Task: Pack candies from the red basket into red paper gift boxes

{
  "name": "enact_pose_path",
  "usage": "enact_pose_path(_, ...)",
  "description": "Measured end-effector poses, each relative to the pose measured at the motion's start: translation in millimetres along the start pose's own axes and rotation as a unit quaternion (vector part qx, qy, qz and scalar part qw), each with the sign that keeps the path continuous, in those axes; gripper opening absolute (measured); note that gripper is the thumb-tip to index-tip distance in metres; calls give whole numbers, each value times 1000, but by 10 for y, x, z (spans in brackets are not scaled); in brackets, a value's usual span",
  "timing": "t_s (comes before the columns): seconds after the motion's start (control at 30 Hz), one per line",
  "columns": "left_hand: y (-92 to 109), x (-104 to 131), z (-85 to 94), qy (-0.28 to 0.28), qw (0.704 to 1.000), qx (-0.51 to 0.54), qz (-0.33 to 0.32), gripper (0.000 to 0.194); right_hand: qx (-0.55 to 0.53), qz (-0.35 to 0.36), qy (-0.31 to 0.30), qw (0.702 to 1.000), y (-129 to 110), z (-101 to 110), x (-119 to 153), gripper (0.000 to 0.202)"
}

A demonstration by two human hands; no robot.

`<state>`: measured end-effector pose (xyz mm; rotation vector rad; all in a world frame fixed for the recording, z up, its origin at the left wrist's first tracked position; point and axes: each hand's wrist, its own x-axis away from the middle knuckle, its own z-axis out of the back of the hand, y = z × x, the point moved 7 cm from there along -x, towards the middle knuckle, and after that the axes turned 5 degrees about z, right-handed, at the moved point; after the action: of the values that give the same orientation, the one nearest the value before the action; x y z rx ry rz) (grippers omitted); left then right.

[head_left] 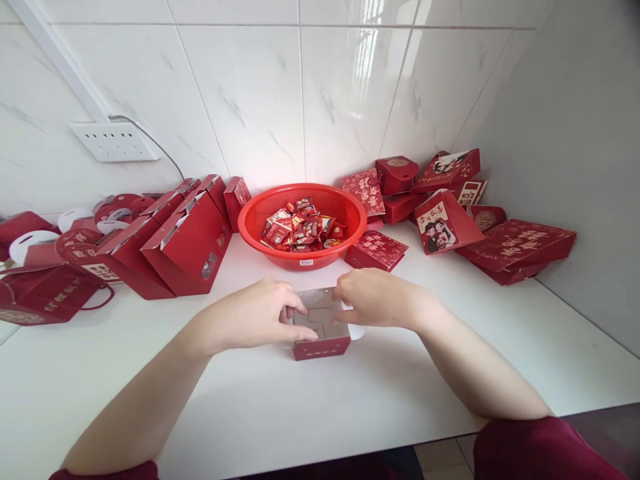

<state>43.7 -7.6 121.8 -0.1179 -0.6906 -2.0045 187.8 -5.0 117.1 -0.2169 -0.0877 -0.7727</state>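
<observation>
A small red box (321,348) with an open top and a pale grey inside stands on the white table, in front of the basket. My left hand (265,313) is at its left side, thumb and fingers apart, the thumb reaching over the opening. At the right side is my right hand (373,300), its fingers curled over the edge with the thumb inside the opening. Both hands grip the box's side walls. A white flap (357,331) sticks out on the right beneath my right hand. Nothing is seen inside the box.
Behind the box, a red plastic basket (306,262) holds several wrapped sweets (305,227). Several red boxes (187,247) stand at the left, beside handled ones (60,293). More red boxes (525,247) lie piled at the right. A tiled wall (250,87) closes off the back of the table (280,413).
</observation>
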Motion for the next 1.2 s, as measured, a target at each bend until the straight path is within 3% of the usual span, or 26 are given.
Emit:
enact_pose_path(0.13,108,102,-84,20,997,-70,7,55,-7,-21,-7,1000,-15,-3,-40,40)
enact_pose_path(0.33,195,65,-174,34,985,-168,1,42,4,-20,6,1000,9,-28,-53,35)
enact_pose_path(0.47,169,-29,-189,31,988,-154,-12,30,24,-26,9,999,34,-53,-66,33)
enact_pose_path(0.67,125,-126,-178,19,990,-119,-71,28,28,-26,-14,999,68,-78,-53,28)
enact_pose_path(0.8,90,-115,-173,-3,992,-97,-79,25,-49,17,65,997,4,75,6,24)
enact_pose_path(0.97,233,-26,-244,-17,988,-91,-120,21,-89,49,179,978,-84,252,30,34)
enact_pose_path(1.1,317,30,-304,-19,987,-105,-116,24,1,23,177,984,-100,167,-87,30)
enact_pose_path(1.2,333,51,-322,-27,986,-119,-118,26,49,15,135,990,-112,7,-196,20)
